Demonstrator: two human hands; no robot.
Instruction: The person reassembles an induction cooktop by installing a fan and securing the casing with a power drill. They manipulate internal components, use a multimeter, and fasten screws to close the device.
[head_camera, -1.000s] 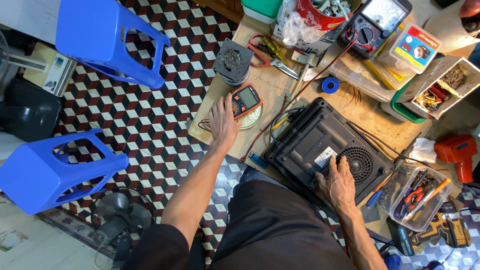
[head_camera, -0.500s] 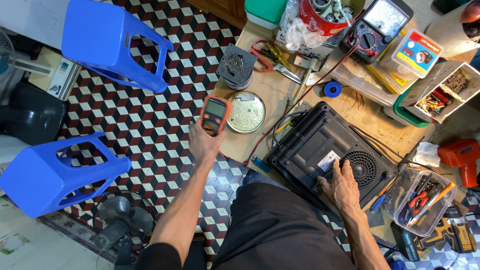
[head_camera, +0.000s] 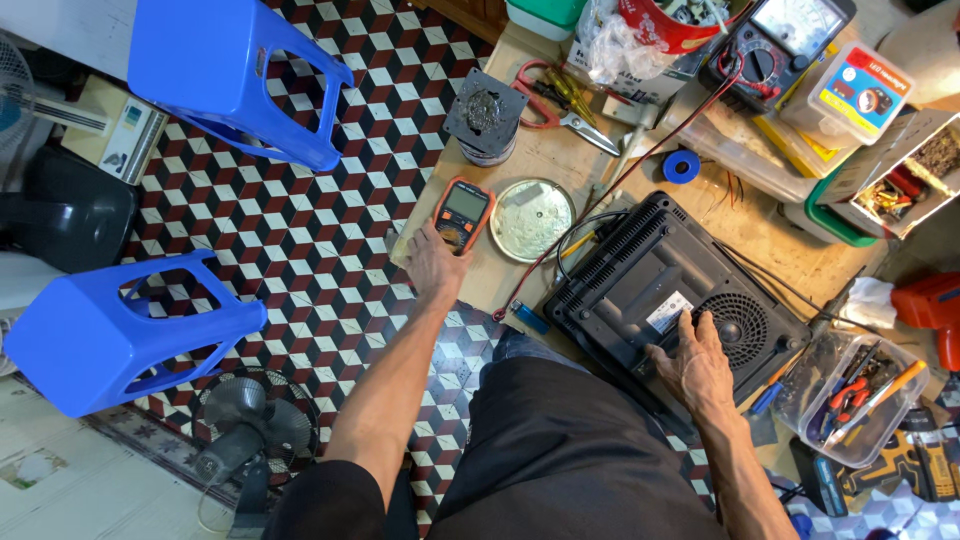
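My left hand (head_camera: 436, 266) grips an orange handheld multimeter (head_camera: 463, 212) by its lower end, over the left edge of the wooden board (head_camera: 560, 160). Beside the meter lies a round metal lid (head_camera: 532, 218). My right hand (head_camera: 692, 365) lies flat, fingers spread, on the near corner of a black appliance (head_camera: 668, 288) that lies underside up, close to its round fan grille (head_camera: 738, 328). Red and black leads run from the board's middle toward a second meter (head_camera: 768, 50) at the back.
Two blue plastic stools (head_camera: 225, 70) (head_camera: 110, 335) stand on the tiled floor at left, with a small fan (head_camera: 245, 425) near me. Scissors (head_camera: 560, 105), a blue tape roll (head_camera: 681, 166), a clear box of tools (head_camera: 852, 395) and a red drill (head_camera: 935, 310) crowd the board's edges.
My left hand picked the orange multimeter up off the board and has shifted it slightly left. The right hand stays on the black appliance.
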